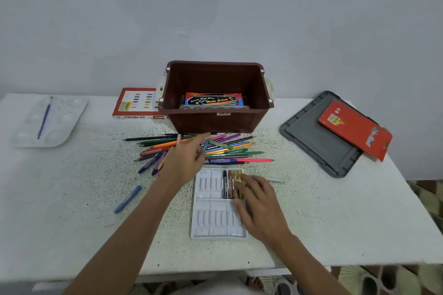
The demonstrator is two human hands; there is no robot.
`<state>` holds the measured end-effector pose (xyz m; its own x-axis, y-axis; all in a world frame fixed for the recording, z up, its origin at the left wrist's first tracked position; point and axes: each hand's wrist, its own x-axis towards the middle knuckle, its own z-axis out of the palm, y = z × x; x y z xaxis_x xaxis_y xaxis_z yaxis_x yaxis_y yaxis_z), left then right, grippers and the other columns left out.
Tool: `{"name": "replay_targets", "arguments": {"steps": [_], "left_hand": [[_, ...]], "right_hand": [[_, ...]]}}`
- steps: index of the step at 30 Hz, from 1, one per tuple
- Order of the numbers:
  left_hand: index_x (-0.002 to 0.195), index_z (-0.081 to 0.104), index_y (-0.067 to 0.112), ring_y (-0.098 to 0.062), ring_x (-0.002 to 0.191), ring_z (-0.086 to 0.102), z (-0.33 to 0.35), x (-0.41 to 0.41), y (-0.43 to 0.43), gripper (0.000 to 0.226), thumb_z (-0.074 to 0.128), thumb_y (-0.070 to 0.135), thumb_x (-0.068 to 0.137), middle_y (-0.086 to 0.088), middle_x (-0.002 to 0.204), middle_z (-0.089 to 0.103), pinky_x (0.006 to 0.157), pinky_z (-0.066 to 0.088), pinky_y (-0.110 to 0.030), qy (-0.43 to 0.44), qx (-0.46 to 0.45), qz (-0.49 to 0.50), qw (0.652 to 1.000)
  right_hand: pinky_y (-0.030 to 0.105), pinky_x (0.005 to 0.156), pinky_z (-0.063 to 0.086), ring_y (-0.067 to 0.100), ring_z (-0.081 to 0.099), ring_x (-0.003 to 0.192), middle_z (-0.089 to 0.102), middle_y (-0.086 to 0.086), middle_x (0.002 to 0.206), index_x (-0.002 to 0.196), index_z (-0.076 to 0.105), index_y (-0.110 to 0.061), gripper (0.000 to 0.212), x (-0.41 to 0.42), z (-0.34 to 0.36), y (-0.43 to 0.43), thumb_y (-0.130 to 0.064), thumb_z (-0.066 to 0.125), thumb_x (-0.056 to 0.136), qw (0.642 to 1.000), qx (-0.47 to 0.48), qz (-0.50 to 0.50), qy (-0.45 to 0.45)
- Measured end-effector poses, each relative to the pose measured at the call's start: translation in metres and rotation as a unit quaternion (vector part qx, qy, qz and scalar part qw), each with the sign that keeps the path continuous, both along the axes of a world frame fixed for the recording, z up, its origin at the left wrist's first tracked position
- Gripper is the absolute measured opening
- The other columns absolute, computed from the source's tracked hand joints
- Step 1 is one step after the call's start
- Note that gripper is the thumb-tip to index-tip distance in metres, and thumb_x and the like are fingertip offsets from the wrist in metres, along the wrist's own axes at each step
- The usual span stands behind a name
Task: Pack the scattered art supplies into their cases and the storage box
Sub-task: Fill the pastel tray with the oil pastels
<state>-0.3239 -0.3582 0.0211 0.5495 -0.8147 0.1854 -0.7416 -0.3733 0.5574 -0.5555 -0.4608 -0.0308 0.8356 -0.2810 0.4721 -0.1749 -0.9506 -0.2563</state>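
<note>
A person seated at a white speckled table [335,211] sorts art supplies, with the right hand [259,203] lying flat on a white moulded plastic crayon tray [208,220], fingers spread and straight, the fingertips resting on yellow and orange crayons [238,176] in its far right section. The tray's long axis runs away from the person; a black crayon [224,184] and a brown crayon [230,183] lie beside the fingers, parallel to that axis. The left hand [184,158] reaches over a heap of coloured pencils and pens [230,151] whose long axes run mostly left to right, index finger stretched toward the dark brown plastic storage box [215,120] just behind the heap. A teal crayon [205,145] shows among the fingers, but whether they grip it cannot be told. Inside the box lies a blue-and-black water colour packet [213,100]. A red-and-white oil pastels carton [136,103] sits just left of the box. A loose blue crayon [128,199] lies diagonally at near left, and a white crayon [275,179] lies crosswise just right of the tray. At right, a red cardboard case [354,127] rests on a grey plastic lid [318,141]; at far left, a blue-handled brush [44,118] lies on a white paint palette [64,122].
</note>
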Motion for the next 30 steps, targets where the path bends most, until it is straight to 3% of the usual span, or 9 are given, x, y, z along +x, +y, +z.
{"name": "replay_targets", "arguments": {"steps": [4, 6, 9, 13, 18, 21, 24, 30], "left_hand": [[0.137, 0.053, 0.027, 0.003, 0.074, 0.064, 0.011, -0.032, 0.017, 0.049, 0.066, 0.014, 0.092, 0.010, 0.085, 0.063, 0.068, 0.054, -0.016, 0.140, -0.049, -0.008, 0.989], [0.131, 0.057, 0.031, 0.009, 0.079, 0.062, 0.009, -0.044, 0.023, 0.043, 0.068, 0.017, 0.091, 0.014, 0.087, 0.062, 0.067, 0.050, -0.008, 0.169, -0.039, -0.003, 0.985], [0.126, 0.060, 0.038, 0.005, 0.077, 0.063, -0.001, -0.053, 0.027, 0.040, 0.069, 0.024, 0.090, 0.014, 0.087, 0.065, 0.071, 0.051, -0.011, 0.179, -0.021, -0.007, 0.984], [0.132, 0.057, 0.035, 0.000, 0.081, 0.063, -0.010, -0.060, 0.024, 0.044, 0.068, 0.025, 0.091, 0.010, 0.089, 0.069, 0.079, 0.050, -0.016, 0.160, 0.004, -0.013, 0.987], [0.132, 0.059, 0.028, -0.007, 0.081, 0.060, -0.016, -0.064, 0.021, 0.044, 0.070, 0.026, 0.089, 0.011, 0.088, 0.068, 0.083, 0.050, -0.030, 0.076, -0.009, -0.014, 0.997], [0.126, 0.061, 0.027, -0.009, 0.086, 0.056, -0.027, -0.065, 0.021, 0.040, 0.066, 0.040, 0.088, 0.014, 0.092, 0.066, 0.085, 0.047, -0.039, 0.024, -0.023, 0.000, 0.999], [0.125, 0.062, 0.026, -0.012, 0.093, 0.052, -0.039, -0.067, 0.022, 0.048, 0.049, 0.055, 0.089, 0.009, 0.101, 0.058, 0.086, 0.040, -0.031, -0.033, -0.024, 0.013, 0.999], [0.111, 0.068, 0.034, -0.014, 0.090, 0.046, -0.052, -0.066, 0.022, 0.044, 0.046, 0.062, 0.086, 0.010, 0.095, 0.046, 0.081, 0.031, -0.031, -0.082, -0.018, 0.052, 0.995]], "right_hand": [[0.036, 0.111, 0.034, 0.025, 0.050, 0.122, 0.062, 0.006, 0.131, 0.123, 0.066, -0.007, 0.037, 0.000, 0.000, 0.000, -0.031, 0.050, 0.100, 1.000, 0.008, -0.005, 0.004], [0.036, 0.111, 0.034, 0.025, 0.050, 0.122, 0.061, 0.006, 0.132, 0.124, 0.066, -0.008, 0.037, -0.001, -0.001, 0.000, -0.031, 0.051, 0.099, 1.000, 0.011, -0.008, 0.009], [0.037, 0.110, 0.035, 0.026, 0.050, 0.123, 0.060, 0.006, 0.134, 0.125, 0.065, -0.009, 0.037, -0.002, -0.002, 0.000, -0.032, 0.051, 0.099, 1.000, 0.013, -0.011, 0.022], [0.035, 0.110, 0.034, 0.026, 0.048, 0.124, 0.059, 0.005, 0.135, 0.126, 0.064, -0.011, 0.039, -0.002, -0.002, 0.000, -0.035, 0.048, 0.100, 0.999, 0.018, -0.021, 0.031], [0.036, 0.109, 0.034, 0.027, 0.048, 0.123, 0.058, 0.005, 0.136, 0.126, 0.064, -0.011, 0.039, -0.002, -0.001, 0.001, -0.035, 0.047, 0.100, 0.999, 0.022, -0.023, 0.031], [0.036, 0.109, 0.033, 0.027, 0.048, 0.124, 0.057, 0.004, 0.137, 0.128, 0.063, -0.012, 0.039, -0.003, 0.000, 0.002, -0.036, 0.046, 0.101, 0.999, 0.028, -0.026, 0.032], [0.035, 0.110, 0.033, 0.026, 0.047, 0.124, 0.057, 0.004, 0.137, 0.128, 0.063, -0.012, 0.040, -0.003, 0.000, 0.002, -0.036, 0.045, 0.101, 0.999, 0.027, -0.024, 0.030], [0.038, 0.108, 0.036, 0.027, 0.047, 0.124, 0.057, 0.004, 0.137, 0.129, 0.062, -0.013, 0.042, -0.003, 0.000, 0.002, -0.039, 0.044, 0.102, 0.999, 0.025, -0.027, 0.034]]}}
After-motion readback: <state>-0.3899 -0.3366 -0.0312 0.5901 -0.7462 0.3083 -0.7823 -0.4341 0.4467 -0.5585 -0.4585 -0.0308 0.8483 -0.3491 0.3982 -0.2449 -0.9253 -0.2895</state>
